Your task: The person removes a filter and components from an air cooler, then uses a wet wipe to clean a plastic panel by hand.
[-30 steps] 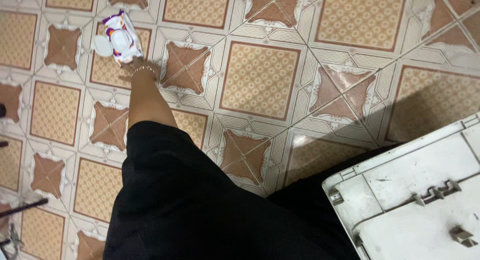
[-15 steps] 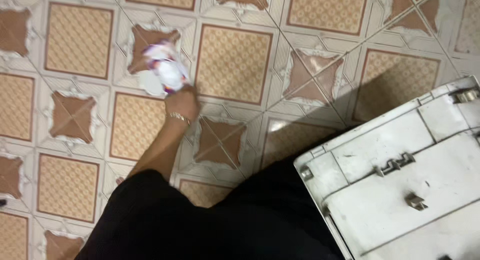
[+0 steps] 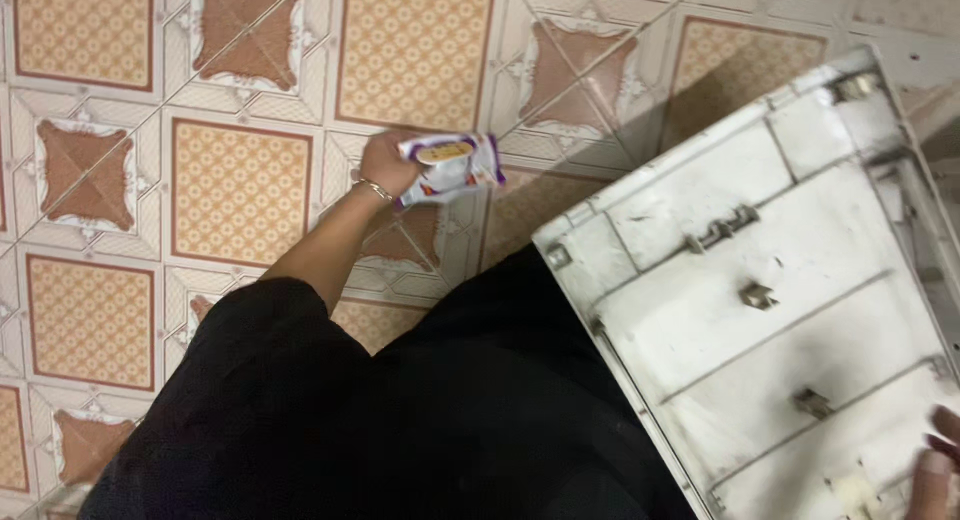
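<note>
A small white and purple packet (image 3: 452,166), judged light, soft and crinkly and best pinched at one end, is gripped in the left hand (image 3: 385,165) above the tiled floor (image 3: 235,190), while the right hand (image 3: 935,470), barely seen, rests on a white panel (image 3: 770,310), its grip not discernible.

A patterned tile floor (image 3: 240,195) in orange, brown and cream lies below. At right sits a white metal panel (image 3: 780,310) with small latches and hinges.
</note>
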